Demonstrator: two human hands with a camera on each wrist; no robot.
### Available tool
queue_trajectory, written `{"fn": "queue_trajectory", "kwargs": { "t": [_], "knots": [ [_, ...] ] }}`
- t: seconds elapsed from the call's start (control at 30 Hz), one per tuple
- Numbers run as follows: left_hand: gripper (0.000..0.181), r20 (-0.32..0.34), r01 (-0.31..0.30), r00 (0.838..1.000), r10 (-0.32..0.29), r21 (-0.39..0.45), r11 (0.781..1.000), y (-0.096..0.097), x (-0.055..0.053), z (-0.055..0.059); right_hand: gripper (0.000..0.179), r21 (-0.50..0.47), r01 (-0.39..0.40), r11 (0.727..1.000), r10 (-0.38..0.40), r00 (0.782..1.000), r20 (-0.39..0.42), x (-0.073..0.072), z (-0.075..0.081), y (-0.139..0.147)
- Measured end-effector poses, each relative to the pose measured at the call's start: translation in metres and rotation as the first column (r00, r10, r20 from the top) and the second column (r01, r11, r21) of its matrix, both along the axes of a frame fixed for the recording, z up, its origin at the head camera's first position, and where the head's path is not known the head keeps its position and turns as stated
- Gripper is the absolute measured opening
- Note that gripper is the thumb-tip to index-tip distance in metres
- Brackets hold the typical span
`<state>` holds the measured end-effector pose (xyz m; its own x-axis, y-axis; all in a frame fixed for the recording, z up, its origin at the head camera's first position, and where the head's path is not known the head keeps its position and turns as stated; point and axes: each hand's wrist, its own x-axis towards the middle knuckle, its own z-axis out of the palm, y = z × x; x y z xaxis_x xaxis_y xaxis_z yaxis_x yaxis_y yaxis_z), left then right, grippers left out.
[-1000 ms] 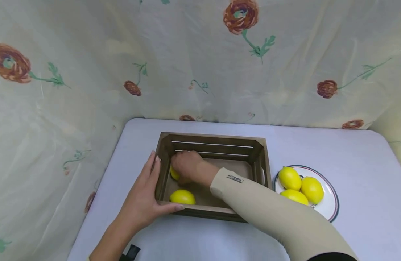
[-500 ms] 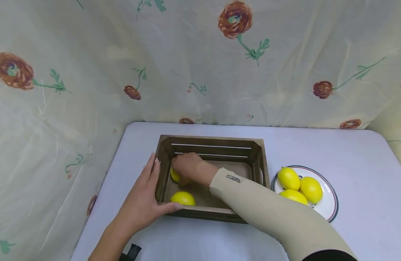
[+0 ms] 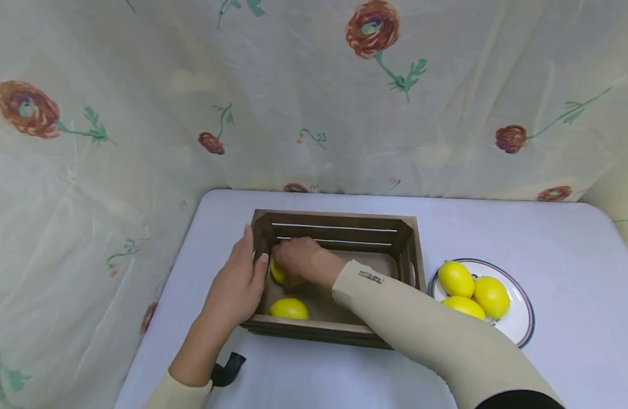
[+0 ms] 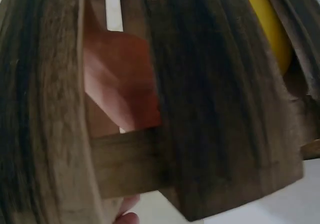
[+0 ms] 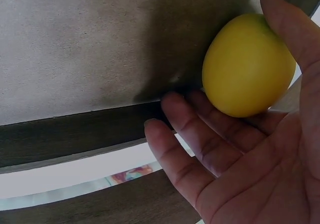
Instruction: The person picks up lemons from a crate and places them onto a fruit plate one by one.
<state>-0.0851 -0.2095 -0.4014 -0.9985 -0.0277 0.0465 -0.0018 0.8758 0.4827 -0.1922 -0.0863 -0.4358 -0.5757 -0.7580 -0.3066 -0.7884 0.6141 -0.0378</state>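
"How does the right grip [image 3: 302, 260] stand?"

"Wide and loose, the lemon [image 5: 247, 66] against its thumb, inside the crate [image 3: 319, 332]. The left grip [image 3: 236, 288] lies straight-fingered on the crate's side."

"What could go wrong?"

"With fingers this slack, the lemon may roll away toward the second lemon [image 3: 289, 309], on the right grip's near side; a bump could cause that."

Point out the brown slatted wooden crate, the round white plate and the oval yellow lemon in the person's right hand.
Wooden crate [image 3: 370, 260], head view: bare floor.
White plate [image 3: 516, 321], head view: bare surface.
Yellow lemon [image 5: 247, 66], right wrist view: broad side.
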Motion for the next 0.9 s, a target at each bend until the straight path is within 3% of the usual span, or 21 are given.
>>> {"fn": "queue_trajectory", "kwargs": {
  "t": [0.3,0.67,0.9],
  "knots": [
    [0.065,-0.023,-0.026,0.999,0.026,-0.036,0.999,0.0,-0.001,-0.002,0.063,0.018,0.007,1.0,-0.008,0.997,0.074,-0.001,0.004,0.001],
    [0.061,-0.048,-0.047,0.998,0.045,-0.059,0.997,0.001,0.0,-0.001,0.059,0.014,0.023,1.0,-0.025,0.989,0.146,-0.001,0.047,0.008],
    [0.059,-0.073,-0.068,0.996,0.06,-0.114,0.991,0.002,0.0,-0.001,0.061,0.035,0.011,0.999,-0.016,0.991,0.137,0.002,0.065,0.017]
  ]
}}
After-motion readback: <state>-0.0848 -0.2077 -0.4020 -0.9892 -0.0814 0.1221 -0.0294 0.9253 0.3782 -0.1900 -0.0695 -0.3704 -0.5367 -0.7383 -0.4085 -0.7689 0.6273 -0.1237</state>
